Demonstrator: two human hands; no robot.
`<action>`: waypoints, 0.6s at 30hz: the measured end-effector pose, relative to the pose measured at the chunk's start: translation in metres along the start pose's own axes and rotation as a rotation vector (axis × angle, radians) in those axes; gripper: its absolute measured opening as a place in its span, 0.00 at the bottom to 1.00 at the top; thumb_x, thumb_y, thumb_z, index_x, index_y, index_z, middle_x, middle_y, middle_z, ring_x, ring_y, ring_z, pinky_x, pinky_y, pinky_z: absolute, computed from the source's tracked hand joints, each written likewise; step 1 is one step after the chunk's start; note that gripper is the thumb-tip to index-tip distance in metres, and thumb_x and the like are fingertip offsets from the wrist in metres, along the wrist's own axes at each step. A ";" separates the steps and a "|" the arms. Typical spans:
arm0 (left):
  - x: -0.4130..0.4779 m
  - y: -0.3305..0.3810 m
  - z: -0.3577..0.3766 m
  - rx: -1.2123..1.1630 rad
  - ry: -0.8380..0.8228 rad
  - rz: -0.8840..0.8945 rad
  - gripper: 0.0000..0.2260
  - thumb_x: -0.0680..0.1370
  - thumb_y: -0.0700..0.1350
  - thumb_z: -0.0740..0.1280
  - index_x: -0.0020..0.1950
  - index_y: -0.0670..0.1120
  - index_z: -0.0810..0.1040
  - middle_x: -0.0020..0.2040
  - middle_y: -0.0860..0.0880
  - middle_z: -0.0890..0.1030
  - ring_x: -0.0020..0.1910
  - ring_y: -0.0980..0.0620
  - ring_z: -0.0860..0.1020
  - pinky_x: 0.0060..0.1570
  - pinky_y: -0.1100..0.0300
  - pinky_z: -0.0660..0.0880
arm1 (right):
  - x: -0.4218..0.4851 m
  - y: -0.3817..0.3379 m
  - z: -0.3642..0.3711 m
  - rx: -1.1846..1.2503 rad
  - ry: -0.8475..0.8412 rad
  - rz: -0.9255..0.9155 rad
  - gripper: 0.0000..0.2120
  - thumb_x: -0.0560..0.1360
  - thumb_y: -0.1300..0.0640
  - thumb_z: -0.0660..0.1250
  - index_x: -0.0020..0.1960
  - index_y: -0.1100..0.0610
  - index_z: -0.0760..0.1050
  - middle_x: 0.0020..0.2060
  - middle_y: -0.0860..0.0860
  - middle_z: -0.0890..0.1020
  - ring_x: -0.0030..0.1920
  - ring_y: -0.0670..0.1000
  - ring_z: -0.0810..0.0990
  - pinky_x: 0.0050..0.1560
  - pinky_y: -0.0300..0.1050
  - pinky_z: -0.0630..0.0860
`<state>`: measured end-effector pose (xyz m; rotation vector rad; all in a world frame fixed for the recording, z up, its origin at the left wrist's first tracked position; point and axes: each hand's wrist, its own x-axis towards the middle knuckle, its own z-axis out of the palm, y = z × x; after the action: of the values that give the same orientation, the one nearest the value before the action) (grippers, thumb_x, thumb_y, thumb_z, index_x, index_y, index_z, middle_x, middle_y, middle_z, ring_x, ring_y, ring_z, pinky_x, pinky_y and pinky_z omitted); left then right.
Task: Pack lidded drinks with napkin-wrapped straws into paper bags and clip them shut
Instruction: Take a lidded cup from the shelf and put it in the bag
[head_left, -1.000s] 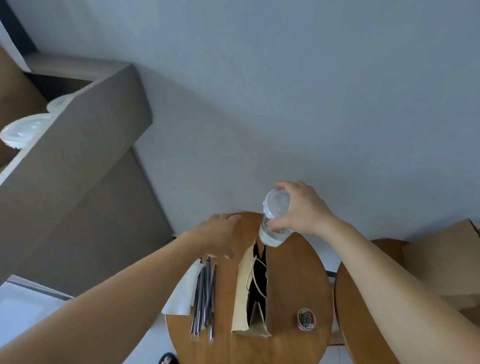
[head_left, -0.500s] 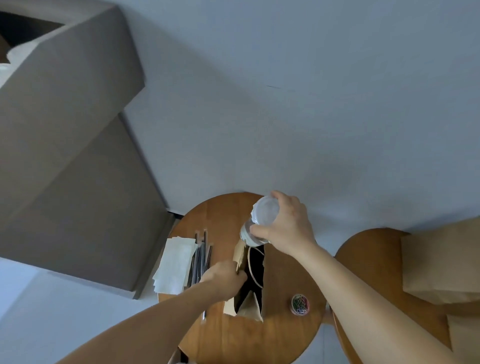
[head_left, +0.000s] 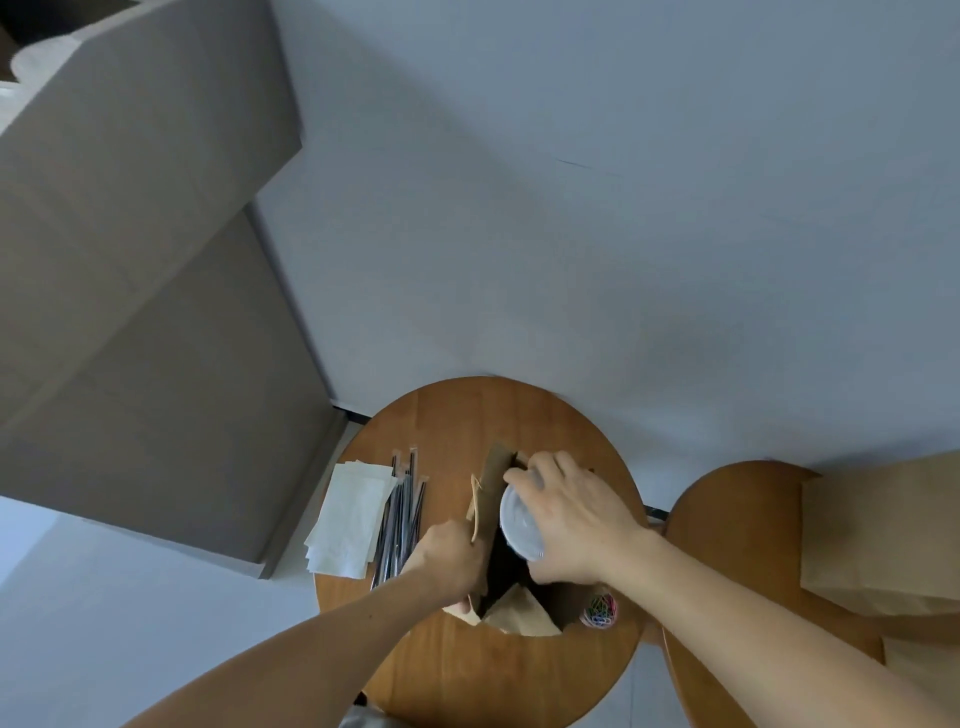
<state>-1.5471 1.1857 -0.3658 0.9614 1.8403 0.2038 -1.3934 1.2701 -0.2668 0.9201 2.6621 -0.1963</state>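
An open brown paper bag (head_left: 493, 478) stands on the round wooden table (head_left: 452, 410). My right hand (head_left: 576, 519) grips a clear lidded drink cup (head_left: 519, 525) from above, tilted, at the bag's mouth. My left hand (head_left: 447, 561) holds the bag's left edge and pulls it wide. White napkins (head_left: 350, 519) and several wrapped dark straws (head_left: 402, 514) lie on the table left of the bag. The cup's lower part is hidden by my fingers and the bag.
A small tub of coloured paper clips (head_left: 600, 610) sits at the bag's right. A second round table (head_left: 727, 519) on the right carries flat brown paper bags (head_left: 883, 535). A grey cabinet (head_left: 130, 312) rises at the left, against a pale wall.
My right hand has lowered the cup from above the bag's far end down to its mouth. My left hand kept hold of the bag's left edge. The view tipped further down.
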 end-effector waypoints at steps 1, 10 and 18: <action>-0.001 0.000 0.000 -0.024 0.008 0.000 0.15 0.82 0.52 0.56 0.44 0.47 0.79 0.34 0.47 0.83 0.29 0.53 0.83 0.38 0.56 0.83 | 0.001 -0.003 0.010 0.008 -0.025 0.015 0.46 0.61 0.41 0.73 0.71 0.50 0.55 0.65 0.55 0.66 0.62 0.57 0.67 0.53 0.48 0.72; -0.020 -0.012 -0.006 -0.054 0.060 -0.039 0.10 0.82 0.52 0.57 0.43 0.54 0.73 0.38 0.50 0.83 0.31 0.57 0.83 0.36 0.59 0.82 | 0.033 -0.016 0.103 0.287 -0.201 0.440 0.50 0.61 0.33 0.71 0.72 0.50 0.51 0.65 0.56 0.66 0.64 0.60 0.69 0.57 0.50 0.74; -0.020 -0.006 -0.017 0.092 0.030 0.006 0.14 0.82 0.53 0.56 0.60 0.49 0.75 0.47 0.50 0.82 0.45 0.51 0.83 0.47 0.52 0.83 | 0.063 -0.037 0.155 0.250 -0.234 0.393 0.39 0.72 0.42 0.65 0.74 0.53 0.51 0.66 0.59 0.61 0.64 0.62 0.66 0.59 0.53 0.74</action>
<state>-1.5609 1.1724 -0.3472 1.0326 1.8877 0.1388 -1.4240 1.2415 -0.4331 1.3815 2.2246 -0.5150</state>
